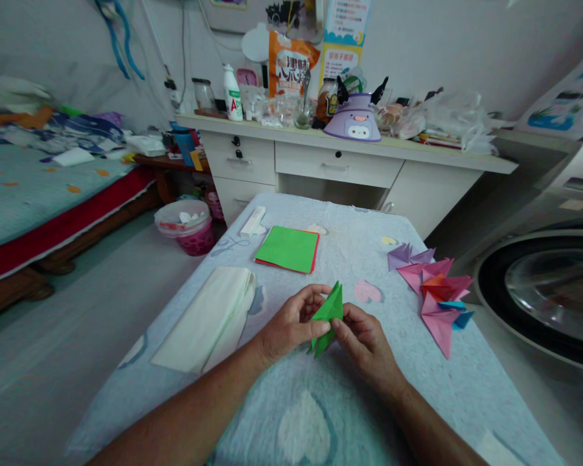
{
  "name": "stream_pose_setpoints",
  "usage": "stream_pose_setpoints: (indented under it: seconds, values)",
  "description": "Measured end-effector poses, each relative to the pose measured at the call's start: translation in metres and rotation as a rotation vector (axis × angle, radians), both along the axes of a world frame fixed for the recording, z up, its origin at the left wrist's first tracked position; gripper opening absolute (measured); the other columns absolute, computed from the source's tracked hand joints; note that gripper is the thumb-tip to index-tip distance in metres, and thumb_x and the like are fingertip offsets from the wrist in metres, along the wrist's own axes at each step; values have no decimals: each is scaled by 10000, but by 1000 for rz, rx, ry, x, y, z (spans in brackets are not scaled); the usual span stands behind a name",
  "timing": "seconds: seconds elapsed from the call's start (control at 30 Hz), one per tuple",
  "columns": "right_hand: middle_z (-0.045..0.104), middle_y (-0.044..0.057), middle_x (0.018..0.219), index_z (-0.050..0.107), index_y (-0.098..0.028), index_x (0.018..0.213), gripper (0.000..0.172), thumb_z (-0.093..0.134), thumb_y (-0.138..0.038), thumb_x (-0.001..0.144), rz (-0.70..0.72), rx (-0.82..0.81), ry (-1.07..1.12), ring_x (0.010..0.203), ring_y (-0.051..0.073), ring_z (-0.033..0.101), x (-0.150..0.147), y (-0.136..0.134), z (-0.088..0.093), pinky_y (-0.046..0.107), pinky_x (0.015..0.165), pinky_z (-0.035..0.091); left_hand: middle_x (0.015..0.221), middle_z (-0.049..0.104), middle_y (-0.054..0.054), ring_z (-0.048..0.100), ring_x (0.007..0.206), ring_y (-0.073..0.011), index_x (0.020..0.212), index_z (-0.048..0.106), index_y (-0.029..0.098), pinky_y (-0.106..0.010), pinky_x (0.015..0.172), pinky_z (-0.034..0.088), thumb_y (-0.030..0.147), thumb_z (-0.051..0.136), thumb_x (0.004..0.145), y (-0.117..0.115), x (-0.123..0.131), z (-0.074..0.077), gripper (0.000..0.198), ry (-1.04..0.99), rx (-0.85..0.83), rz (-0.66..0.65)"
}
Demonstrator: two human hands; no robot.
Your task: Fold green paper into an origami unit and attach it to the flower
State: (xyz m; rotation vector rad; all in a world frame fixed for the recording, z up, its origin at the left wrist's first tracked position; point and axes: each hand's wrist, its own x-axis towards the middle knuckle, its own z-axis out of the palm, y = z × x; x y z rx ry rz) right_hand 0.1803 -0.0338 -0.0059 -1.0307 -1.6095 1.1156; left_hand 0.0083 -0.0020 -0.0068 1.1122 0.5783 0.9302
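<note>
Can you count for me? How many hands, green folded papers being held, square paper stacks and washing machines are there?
Hands, left hand and right hand: 2
Held green folded paper: 1
Square paper stack: 1
Washing machine: 1
Total: 5

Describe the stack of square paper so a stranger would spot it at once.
Find the cloth-covered table and look just beyond the left hand. The stack of square paper lies there, green on top with red showing at its edges. Unlike the folded green paper held nearby, it is a flat square.
</note>
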Motion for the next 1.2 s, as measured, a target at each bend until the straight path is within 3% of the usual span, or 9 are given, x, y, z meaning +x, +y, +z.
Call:
stream_pose_setpoints:
  seconds: [0.3, 0.5, 0.77, 0.87, 1.07, 1.2]
  values:
    - [637, 13, 755, 654, -194, 884, 210, 560, -379, 919, -62, -15, 50, 705, 152, 572, 0, 1, 0, 253, 649, 458, 869, 629, -19, 596, 794, -141, 1028, 596, 155, -256, 735, 465, 300, 767, 685, 4, 2, -4, 409, 101, 36, 122]
    - [644, 12, 771, 647, -199, 885, 201, 576, -385, 908, -118, -29, 74, 704, 152, 579, 0, 4, -9, 249, 648, 466, 987, 594, -31, 598, 893, -157, 1089, 498, 197, -261, 764, 484, 171, 699, 713, -1, 4, -1, 428, 275, 298, 268]
    - [614, 1, 732, 621, -197, 836, 197, 599, -384, 896, -144, -27, 146, 668, 139, 558, -3, 6, -5, 238, 624, 458, 969, 564, -39, 564, 915, -174, 786, 505, 191, -284, 796, 469, 74, 662, 689, -3, 7, -1, 219, 481, 613, 424]
    - [621, 4, 746, 634, -204, 869, 174, 618, -376, 882, -137, -18, 175, 674, 142, 564, -3, 7, -7, 256, 655, 479, 1004, 581, -50, 572, 971, -191, 777, 527, 195, -315, 865, 454, 68, 660, 702, -5, 5, 1, 199, 546, 684, 493]
    - [668, 41, 865, 646, -209, 924, 209, 663, -401, 842, -140, -28, 176, 783, 181, 606, -2, 7, -12, 320, 764, 511, 992, 608, -56, 606, 947, -190, 803, 568, 208, -301, 824, 489, 13, 607, 688, -8, 4, 0, 230, 608, 784, 491]
    - [669, 29, 844, 664, -207, 894, 193, 655, -394, 850, -131, -5, 163, 764, 170, 604, -2, 8, -11, 304, 756, 506, 983, 639, -64, 625, 937, -196, 838, 595, 206, -312, 821, 507, 16, 607, 686, -8, 4, -1, 244, 610, 828, 511]
